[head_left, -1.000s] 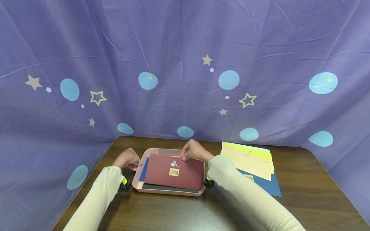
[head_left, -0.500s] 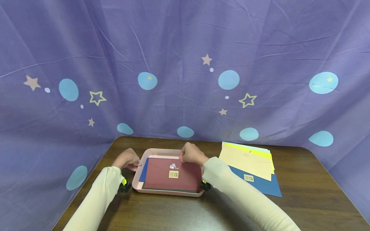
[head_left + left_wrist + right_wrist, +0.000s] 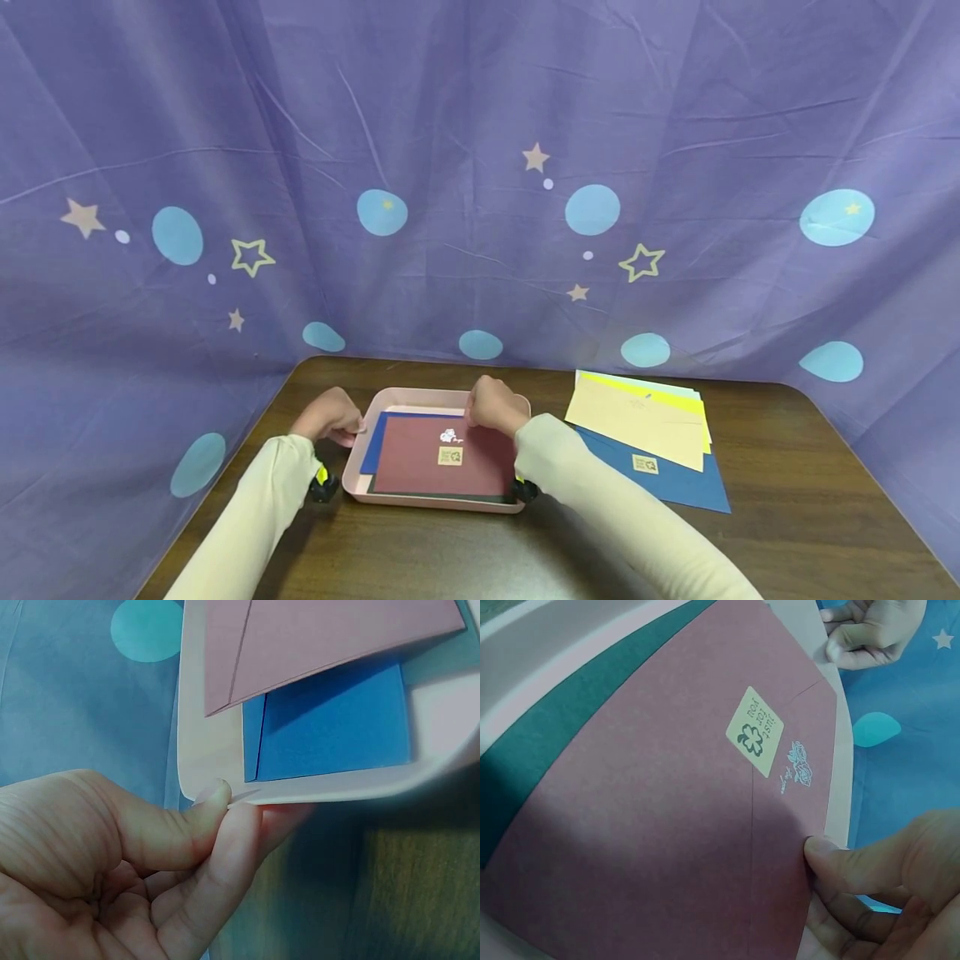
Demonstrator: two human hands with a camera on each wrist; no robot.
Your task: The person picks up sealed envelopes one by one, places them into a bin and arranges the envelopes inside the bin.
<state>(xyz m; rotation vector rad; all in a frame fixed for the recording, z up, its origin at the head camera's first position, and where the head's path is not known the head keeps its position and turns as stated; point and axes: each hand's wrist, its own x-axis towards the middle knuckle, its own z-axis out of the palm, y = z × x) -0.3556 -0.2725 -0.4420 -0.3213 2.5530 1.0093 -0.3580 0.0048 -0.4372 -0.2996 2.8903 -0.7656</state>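
A pink tray [image 3: 416,503] stands on the table, and my left hand [image 3: 330,414] pinches its left rim between thumb and fingers. In the right wrist view, my right hand [image 3: 889,881] pinches the far edge of a maroon envelope [image 3: 660,780], thumb on top. This envelope has a cream sticker [image 3: 755,733] and a small white print. It lies within the tray above a blue envelope [image 3: 330,727], its near corner lifted off the blue one in the left wrist view. A dark green envelope [image 3: 547,757] shows beneath it along the tray's front side.
Right of the tray lies a fanned pile: a cream envelope [image 3: 637,421], a yellow one [image 3: 686,402], pale sheets behind, and a blue envelope [image 3: 682,487] with a sticker. A purple patterned curtain [image 3: 465,125] hangs behind the wooden table [image 3: 420,558].
My right hand has moved slightly left and toward me, lowering the maroon envelope further into the tray over the dark green one. The left hand stays on the rim.
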